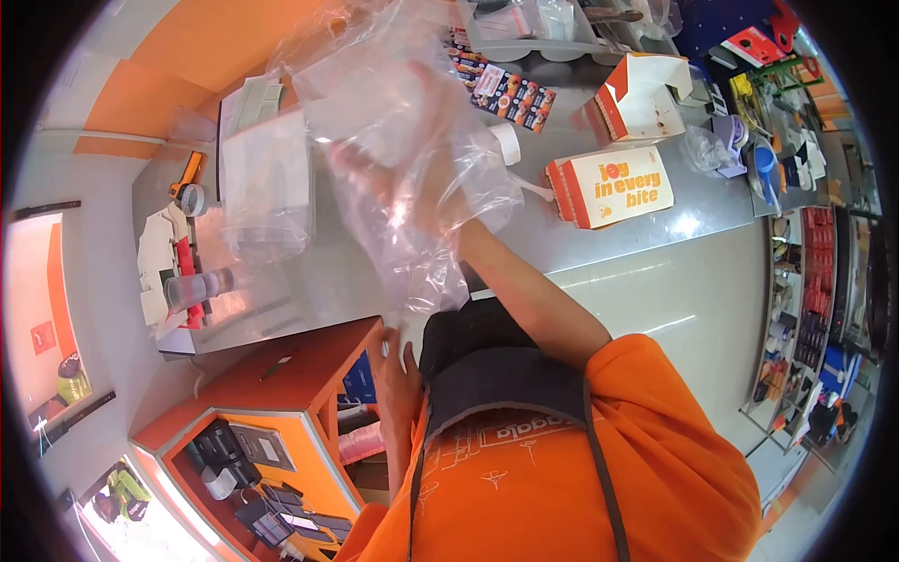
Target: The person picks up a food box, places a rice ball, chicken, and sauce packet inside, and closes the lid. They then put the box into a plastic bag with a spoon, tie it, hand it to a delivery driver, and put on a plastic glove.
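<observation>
A large clear plastic bag [375, 112] is raised over the steel table, crumpled and shiny. My right hand [426, 140] shows blurred through the film, which also covers my wrist. The bag hangs on this hand; the exact finger grip is hard to make out. Low beside the red-orange cabinet [309, 361], my left hand [398, 370] has its fingers apart and nothing visible in them. To the right of the bag lies a closed food box [613, 187] printed "joy in every bite". Behind that box stands an opened box [646, 98] of the same colours.
Clear plastic packaging [267, 183] lies left on the steel table [328, 281]. A tape roll [192, 199], a plastic cup [197, 288] and a printed card [515, 96] are also there. A grey tray [538, 37] stands at the back. Shelves [801, 309] line the right side.
</observation>
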The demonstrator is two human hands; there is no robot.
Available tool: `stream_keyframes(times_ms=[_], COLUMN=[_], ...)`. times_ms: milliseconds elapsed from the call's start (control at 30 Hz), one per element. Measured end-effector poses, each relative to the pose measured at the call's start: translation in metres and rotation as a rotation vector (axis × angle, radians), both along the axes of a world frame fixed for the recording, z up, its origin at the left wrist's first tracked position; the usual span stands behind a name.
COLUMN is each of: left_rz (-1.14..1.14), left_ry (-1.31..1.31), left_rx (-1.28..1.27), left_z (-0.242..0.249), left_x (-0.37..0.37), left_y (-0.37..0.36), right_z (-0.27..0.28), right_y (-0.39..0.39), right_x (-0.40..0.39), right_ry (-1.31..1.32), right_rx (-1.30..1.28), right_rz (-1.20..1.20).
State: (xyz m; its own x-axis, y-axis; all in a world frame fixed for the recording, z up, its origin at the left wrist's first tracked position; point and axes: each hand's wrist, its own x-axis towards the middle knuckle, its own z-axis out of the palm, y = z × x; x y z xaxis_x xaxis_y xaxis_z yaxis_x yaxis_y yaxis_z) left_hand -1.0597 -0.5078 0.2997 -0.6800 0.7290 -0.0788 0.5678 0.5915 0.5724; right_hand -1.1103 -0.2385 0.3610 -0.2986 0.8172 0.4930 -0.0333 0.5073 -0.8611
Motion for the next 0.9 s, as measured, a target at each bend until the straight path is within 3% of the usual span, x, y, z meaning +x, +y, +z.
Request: stream_keyframes(times_ms=[100,167,267,333,367,400,467,533,633,700,733,767,867,900], left_rz=[0.191,0.144,0.391,0.448,0.591,0.565,0.514,0.401,0.398,0.315,0.274,0.138,-0.022,-0.013], left_ry=[0.124,0.232,-0.034,-0.2,-0.215,-0.253,-0.326,-0.217,-0.1,-0.063,-0.042,0.037,0.055,-0.072], left_rx=[0.461,0.357,0.464,0.299,0.632,0.6,0.534,0.475,0.362,0.197,0.119,0.227,0.217,0.184], left_z=[0.058,0.075,0.043,0.05,0.069,0.064,0.039,0.015,0.012,0.032,0.041,0.047,0.045,0.043], left_x=[-0.01,-0.02,-0.028,-0.044,-0.044,-0.049,-0.061,-0.058,-0.054,-0.056,-0.055,-0.048,-0.033,-0.034], left_y=[0.037,0.054,0.058,0.045,0.064,0.061,0.049,0.051,0.057,0.047,0.042,0.042,0.047,0.046], right_z=[0.013,0.015,0.0,-0.022,-0.057,-0.093,-0.116,-0.129,-0.128,-0.116,-0.127,-0.137,-0.112,-0.118], right_y=[-0.025,-0.048,-0.062,-0.053,-0.059,-0.066,-0.078,-0.12,-0.12,-0.086,-0.064,-0.047,-0.021,-0.021], right_x=[-0.007,-0.016,-0.025,-0.003,0.008,0.02,0.055,0.081,0.092,0.094,0.085,0.077,0.06,0.052], right_ry=[-0.036,-0.119,-0.399,-0.604,-0.64,-0.674,-1.285,-1.42,-1.014,-0.816,-0.783,-0.737,-0.398,-0.398], right_rx=[-0.02,-0.061,0.047,0.433,0.442,0.454,-0.023,-0.022,0.003,-0.116,0.055,0.214,-0.431,-0.516], right_rz=[0.073,0.138,0.213,0.231,0.16,0.091,0.706,0.766,0.749,0.446,0.156,-0.136,-0.079,-0.134])
